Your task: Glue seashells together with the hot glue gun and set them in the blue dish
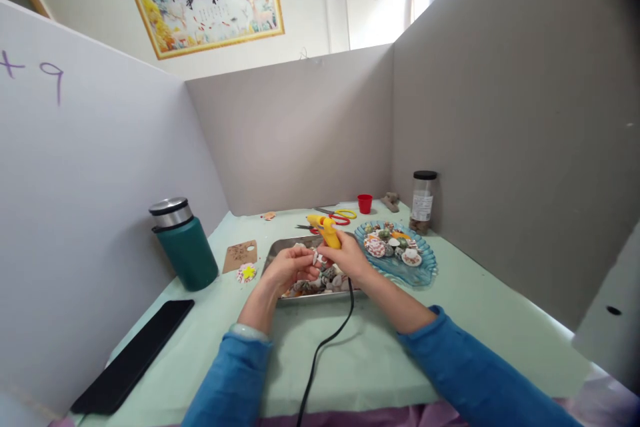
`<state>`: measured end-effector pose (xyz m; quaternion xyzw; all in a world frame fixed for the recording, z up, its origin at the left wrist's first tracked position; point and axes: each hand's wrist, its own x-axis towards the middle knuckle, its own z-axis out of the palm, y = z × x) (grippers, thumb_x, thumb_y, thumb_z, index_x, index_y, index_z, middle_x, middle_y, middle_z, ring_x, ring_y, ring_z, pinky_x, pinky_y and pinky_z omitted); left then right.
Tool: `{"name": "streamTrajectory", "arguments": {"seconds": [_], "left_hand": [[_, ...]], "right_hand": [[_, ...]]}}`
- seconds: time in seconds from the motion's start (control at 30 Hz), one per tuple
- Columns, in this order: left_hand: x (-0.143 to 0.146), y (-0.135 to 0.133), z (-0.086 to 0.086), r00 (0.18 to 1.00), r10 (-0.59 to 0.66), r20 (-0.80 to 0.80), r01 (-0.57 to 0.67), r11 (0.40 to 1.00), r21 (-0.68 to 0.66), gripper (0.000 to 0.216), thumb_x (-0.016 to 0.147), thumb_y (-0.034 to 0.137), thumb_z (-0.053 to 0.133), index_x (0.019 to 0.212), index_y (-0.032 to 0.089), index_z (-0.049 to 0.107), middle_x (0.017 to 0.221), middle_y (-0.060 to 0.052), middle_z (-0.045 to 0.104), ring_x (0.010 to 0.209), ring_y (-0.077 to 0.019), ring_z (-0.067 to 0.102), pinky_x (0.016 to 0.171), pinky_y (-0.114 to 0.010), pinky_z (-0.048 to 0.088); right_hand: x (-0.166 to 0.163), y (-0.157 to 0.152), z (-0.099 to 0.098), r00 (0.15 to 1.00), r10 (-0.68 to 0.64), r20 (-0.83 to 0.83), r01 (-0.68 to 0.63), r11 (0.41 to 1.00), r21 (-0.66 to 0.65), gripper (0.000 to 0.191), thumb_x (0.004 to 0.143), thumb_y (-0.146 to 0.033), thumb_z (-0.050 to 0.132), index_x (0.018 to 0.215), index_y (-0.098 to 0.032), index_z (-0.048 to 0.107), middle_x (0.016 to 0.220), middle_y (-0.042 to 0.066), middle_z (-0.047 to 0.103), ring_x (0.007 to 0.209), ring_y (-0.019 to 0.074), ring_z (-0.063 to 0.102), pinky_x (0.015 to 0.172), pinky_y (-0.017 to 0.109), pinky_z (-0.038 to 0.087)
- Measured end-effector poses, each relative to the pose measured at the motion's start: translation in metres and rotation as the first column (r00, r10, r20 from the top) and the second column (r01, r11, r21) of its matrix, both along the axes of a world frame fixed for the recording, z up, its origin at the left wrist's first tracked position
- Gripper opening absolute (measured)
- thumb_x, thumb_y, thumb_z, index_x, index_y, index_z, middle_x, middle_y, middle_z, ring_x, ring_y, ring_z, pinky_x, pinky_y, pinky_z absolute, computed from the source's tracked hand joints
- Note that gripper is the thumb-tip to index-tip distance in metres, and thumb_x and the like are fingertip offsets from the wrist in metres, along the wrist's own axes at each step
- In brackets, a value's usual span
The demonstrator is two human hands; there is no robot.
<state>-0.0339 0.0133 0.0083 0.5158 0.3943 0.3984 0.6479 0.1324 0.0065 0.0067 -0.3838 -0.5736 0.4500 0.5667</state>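
Observation:
My right hand [349, 257] is closed around a yellow glue gun [325, 228], whose black cord [325, 340] runs back toward me. My left hand [290, 268] pinches a small pale shell [315, 257] right beside the gun's grip. Both hands hover over a metal tray [280, 250] that holds several shells.
A blue glass dish [425, 267] of shells sits to the right of the tray. Behind are scissors [337, 217], a red cup [365, 203] and a black-lidded jar [423, 200]. A green flask [184, 245], a brown card [241, 255] and a black slab [133, 353] lie left. Grey partitions enclose the table.

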Motion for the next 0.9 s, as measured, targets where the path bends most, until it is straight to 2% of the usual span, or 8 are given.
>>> {"name": "streamTrajectory", "arguments": {"seconds": [0.13, 0.27, 0.4, 0.53, 0.7, 0.8, 0.9], "left_hand": [[-0.002, 0.000, -0.002, 1.000, -0.002, -0.020, 0.003, 0.999, 0.032, 0.032, 0.065, 0.025, 0.080, 0.084, 0.010, 0.059, 0.072, -0.008, 0.069, 0.053, -0.0133, 0.064, 0.053, -0.024, 0.053], [-0.005, 0.002, -0.004, 0.998, 0.059, 0.007, -0.060, 0.997, 0.053, 0.030, 0.064, 0.023, 0.080, 0.081, 0.010, 0.060, 0.069, -0.006, 0.067, 0.051, -0.0110, 0.061, 0.054, -0.025, 0.054], [-0.007, 0.001, -0.003, 0.995, 0.077, 0.064, -0.079, 0.996, 0.041, 0.030, 0.063, 0.022, 0.080, 0.080, 0.011, 0.058, 0.070, -0.006, 0.067, 0.051, -0.0100, 0.060, 0.054, -0.025, 0.054], [-0.008, 0.001, -0.004, 0.995, 0.074, 0.074, -0.076, 0.997, 0.030, 0.030, 0.063, 0.020, 0.078, 0.080, 0.012, 0.056, 0.073, -0.007, 0.068, 0.052, -0.0106, 0.061, 0.057, -0.027, 0.055], [-0.007, -0.001, -0.004, 0.996, 0.067, 0.058, -0.070, 0.997, 0.045, 0.031, 0.064, 0.018, 0.076, 0.086, 0.013, 0.055, 0.073, -0.006, 0.068, 0.052, -0.0104, 0.060, 0.057, -0.028, 0.055], [-0.007, 0.000, -0.005, 0.985, 0.171, -0.025, -0.167, 0.980, 0.110, 0.032, 0.067, 0.020, 0.073, 0.094, 0.015, 0.056, 0.072, -0.004, 0.068, 0.051, -0.0105, 0.060, 0.055, -0.027, 0.054], [-0.009, 0.005, -0.005, 0.910, 0.360, -0.208, -0.306, 0.919, 0.249, 0.020, 0.072, 0.022, 0.068, 0.089, 0.015, 0.060, 0.066, -0.002, 0.066, 0.049, -0.0114, 0.059, 0.052, -0.025, 0.051]], "right_hand": [[0.000, 0.002, -0.002, 0.998, -0.032, 0.044, 0.031, 0.999, 0.025, 0.022, 0.063, -0.027, 0.066, 0.078, -0.019, 0.052, 0.059, -0.006, 0.056, 0.048, 0.0101, 0.051, 0.046, 0.023, 0.045], [0.001, 0.003, -0.004, 0.997, -0.011, -0.079, 0.009, 1.000, -0.028, 0.025, 0.061, -0.026, 0.068, 0.080, -0.019, 0.054, 0.064, -0.005, 0.057, 0.053, 0.0115, 0.055, 0.049, 0.025, 0.049], [0.004, 0.007, -0.007, 0.983, 0.035, -0.183, -0.053, 0.994, -0.095, 0.034, 0.060, -0.024, 0.072, 0.090, -0.018, 0.058, 0.074, -0.001, 0.065, 0.059, 0.0132, 0.060, 0.055, 0.027, 0.053], [0.006, 0.011, -0.011, 0.974, 0.063, -0.218, -0.089, 0.990, -0.111, 0.038, 0.060, -0.022, 0.073, 0.095, -0.018, 0.059, 0.078, 0.000, 0.068, 0.061, 0.0137, 0.062, 0.058, 0.027, 0.055], [0.005, 0.011, -0.012, 0.979, 0.036, -0.199, -0.060, 0.992, -0.115, 0.035, 0.060, -0.023, 0.074, 0.092, -0.019, 0.060, 0.074, -0.002, 0.066, 0.059, 0.0136, 0.062, 0.057, 0.027, 0.056], [0.005, 0.010, -0.011, 0.977, 0.042, -0.210, -0.068, 0.991, -0.118, 0.036, 0.060, -0.023, 0.075, 0.092, -0.019, 0.060, 0.072, -0.002, 0.065, 0.059, 0.0139, 0.062, 0.058, 0.028, 0.056], [0.005, 0.010, -0.011, 0.972, 0.058, -0.228, -0.086, 0.990, -0.115, 0.036, 0.060, -0.023, 0.075, 0.093, -0.019, 0.060, 0.074, -0.001, 0.066, 0.061, 0.0148, 0.064, 0.059, 0.029, 0.057]]}}
